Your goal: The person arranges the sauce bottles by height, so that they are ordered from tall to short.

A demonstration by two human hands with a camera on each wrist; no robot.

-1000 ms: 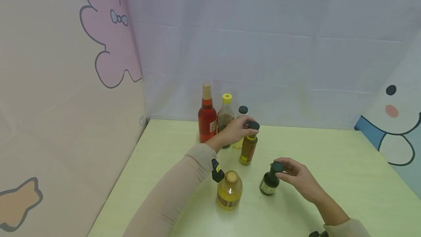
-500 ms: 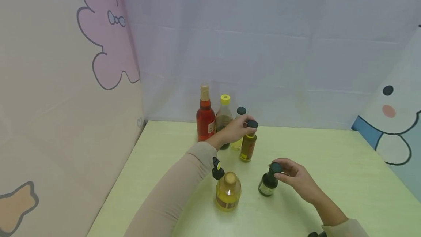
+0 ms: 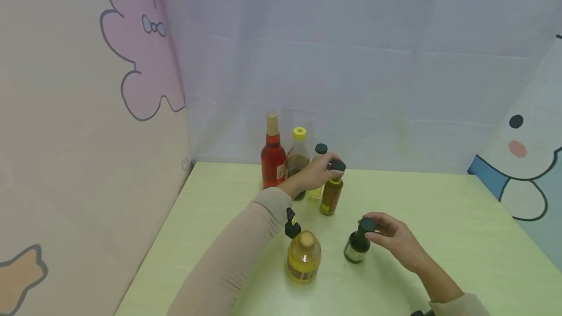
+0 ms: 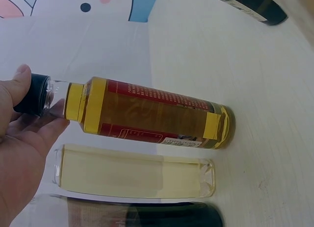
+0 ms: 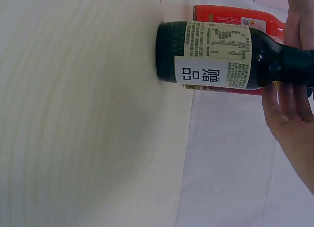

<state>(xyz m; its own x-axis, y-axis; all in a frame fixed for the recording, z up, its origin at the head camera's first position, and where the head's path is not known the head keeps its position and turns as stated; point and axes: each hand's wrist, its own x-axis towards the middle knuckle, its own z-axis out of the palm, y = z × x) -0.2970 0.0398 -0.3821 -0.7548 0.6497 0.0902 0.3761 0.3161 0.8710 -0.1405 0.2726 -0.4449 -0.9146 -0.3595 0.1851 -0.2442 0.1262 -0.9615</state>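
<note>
My left hand (image 3: 314,173) grips the dark cap and neck of an amber oil bottle (image 4: 152,112) with a red label and yellow bands. The bottle is upright beside a slim bottle of pale yellow liquid (image 4: 132,173). My right hand (image 3: 400,240) pinches the neck and cap of a small dark bottle (image 5: 216,55) with a cream label, at the middle right of the table. Between the arms, nearer the front, stands a round gold-capped bottle of yellow liquid (image 3: 304,261), which neither hand touches.
A red bottle with a tan neck (image 3: 273,160) and a yellow-capped bottle (image 3: 298,152) stand at the back, partly behind my left arm. A pale cloth wall rises behind the light table (image 3: 430,208), with a printed wall at the left.
The view has shifted slightly, so the scene sits a little further left and lower. Both hands keep their holds on the same two bottles, with little other movement.
</note>
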